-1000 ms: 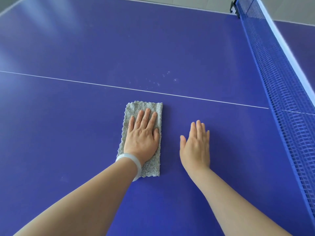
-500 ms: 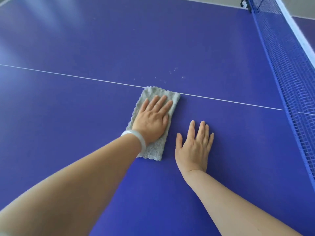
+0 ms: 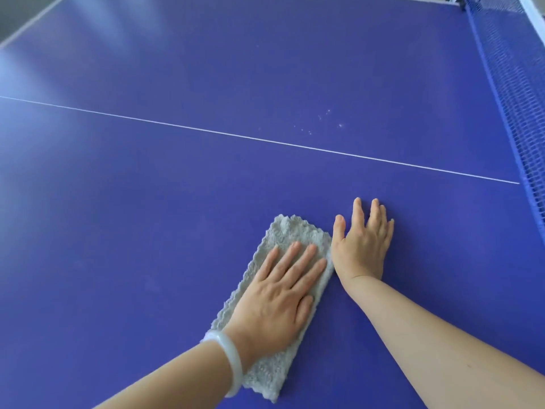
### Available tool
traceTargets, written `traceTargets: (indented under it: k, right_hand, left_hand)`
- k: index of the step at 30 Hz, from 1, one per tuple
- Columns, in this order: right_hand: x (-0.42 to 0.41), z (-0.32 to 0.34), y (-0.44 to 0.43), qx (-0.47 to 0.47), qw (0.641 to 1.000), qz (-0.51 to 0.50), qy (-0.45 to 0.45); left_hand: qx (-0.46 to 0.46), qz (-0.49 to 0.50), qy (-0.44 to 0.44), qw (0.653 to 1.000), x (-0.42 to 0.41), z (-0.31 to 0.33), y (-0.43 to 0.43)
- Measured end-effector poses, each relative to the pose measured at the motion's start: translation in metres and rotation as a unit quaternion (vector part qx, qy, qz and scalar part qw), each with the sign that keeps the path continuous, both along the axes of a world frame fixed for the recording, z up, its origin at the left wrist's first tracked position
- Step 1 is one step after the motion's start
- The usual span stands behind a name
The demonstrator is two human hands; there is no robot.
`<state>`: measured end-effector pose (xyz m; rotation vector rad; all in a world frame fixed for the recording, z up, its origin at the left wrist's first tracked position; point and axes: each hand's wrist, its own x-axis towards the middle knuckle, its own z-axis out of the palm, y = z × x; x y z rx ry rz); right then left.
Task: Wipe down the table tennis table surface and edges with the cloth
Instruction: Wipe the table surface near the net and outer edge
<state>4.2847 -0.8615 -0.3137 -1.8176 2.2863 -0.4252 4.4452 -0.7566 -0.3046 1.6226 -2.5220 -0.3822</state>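
Note:
A folded grey cloth [image 3: 287, 234] lies flat on the blue table tennis table [image 3: 147, 216], on my side of the white centre line [image 3: 206, 131]. My left hand [image 3: 277, 299] presses flat on the cloth with straight fingers; a pale bangle sits on that wrist. My right hand [image 3: 364, 243] rests flat on the bare table just right of the cloth, its thumb side touching the cloth's edge. Small pale specks [image 3: 320, 121] dot the surface beyond the line.
The blue net [image 3: 513, 93] with its white top band runs along the right side. The table's far-left edge [image 3: 29, 23] shows at the top left, with grey floor beyond it.
My left hand has pulled the cloth back from the centre line toward me. The cloth now lies against my right hand, which stays planted on the table.

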Motion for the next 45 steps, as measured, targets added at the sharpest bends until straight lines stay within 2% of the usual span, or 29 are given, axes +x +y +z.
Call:
traceTargets:
  k: [2, 3, 6, 8, 9, 14, 18, 21, 24, 27, 29, 33, 37, 40, 42, 44, 45]
  right_hand:
    - [0.000, -0.001, 0.000, -0.003, 1.000, 0.003, 0.006]
    - [0.000, -0.002, 0.001, -0.003, 1.000, 0.004, 0.012]
    - [0.002, -0.004, 0.001, 0.008, 0.999, 0.014, 0.042]
    - [0.003, -0.005, 0.001, 0.017, 0.998, 0.018, 0.055]
    - [0.004, -0.004, 0.001, 0.020, 0.998, 0.021, 0.058]
    - [0.005, -0.004, -0.001, 0.019, 0.998, 0.028, 0.055]
    - [-0.001, 0.005, 0.000, 0.061, 0.996, 0.046, 0.045]
    - [-0.012, 0.025, 0.010, 0.112, 0.990, 0.081, 0.006]
    - [-0.018, 0.031, 0.070, 0.126, 0.987, 0.093, -0.048]
    - [-0.015, 0.022, 0.167, 0.096, 0.988, 0.122, -0.002]
    - [-0.014, 0.011, 0.199, 0.060, 0.990, 0.126, 0.032]
    - [-0.014, 0.007, 0.198, 0.042, 0.991, 0.122, 0.034]
    - [-0.017, 0.005, 0.200, 0.019, 0.992, 0.124, 0.021]
    - [-0.018, 0.006, 0.201, 0.020, 0.991, 0.130, 0.036]
    - [-0.017, 0.005, 0.201, 0.028, 0.988, 0.137, 0.057]
    - [-0.017, 0.005, 0.201, 0.029, 0.987, 0.141, 0.068]
    - [-0.017, 0.005, 0.201, 0.025, 0.987, 0.141, 0.070]
  left_hand:
    - [-0.009, -0.011, -0.020, 1.000, 0.043, 0.000, 0.012]
    - [-0.013, 0.020, -0.034, 0.999, 0.067, 0.000, 0.012]
    - [0.001, 0.213, -0.054, 0.976, 0.111, 0.005, 0.003]
    - [0.010, 0.304, -0.035, 0.952, 0.090, 0.005, 0.004]
    - [0.009, 0.317, -0.031, 0.948, 0.070, 0.004, 0.010]
    - [0.004, 0.164, 0.011, 0.986, -0.011, -0.001, 0.059]
    - [0.024, 0.169, 0.006, 0.985, -0.010, 0.002, 0.058]
    - [0.042, 0.169, -0.001, 0.985, -0.011, 0.003, 0.058]
    - [0.039, 0.170, -0.010, 0.985, -0.008, 0.001, 0.058]
    - [0.031, 0.173, -0.008, 0.984, -0.009, 0.000, 0.059]
    - [0.032, 0.175, -0.006, 0.984, -0.010, 0.001, 0.059]
    - [0.035, 0.175, -0.016, 0.984, -0.010, 0.002, 0.058]
    - [0.036, 0.211, 0.023, 0.977, -0.039, 0.006, 0.089]
    - [0.011, 0.106, 0.026, 0.994, -0.063, 0.002, 0.150]
    - [0.016, 0.032, 0.027, 0.999, -0.048, -0.001, 0.171]
    - [0.002, 0.005, 0.011, 1.000, -0.015, -0.002, 0.164]
    - [-0.006, 0.027, -0.004, 1.000, 0.003, -0.002, 0.156]
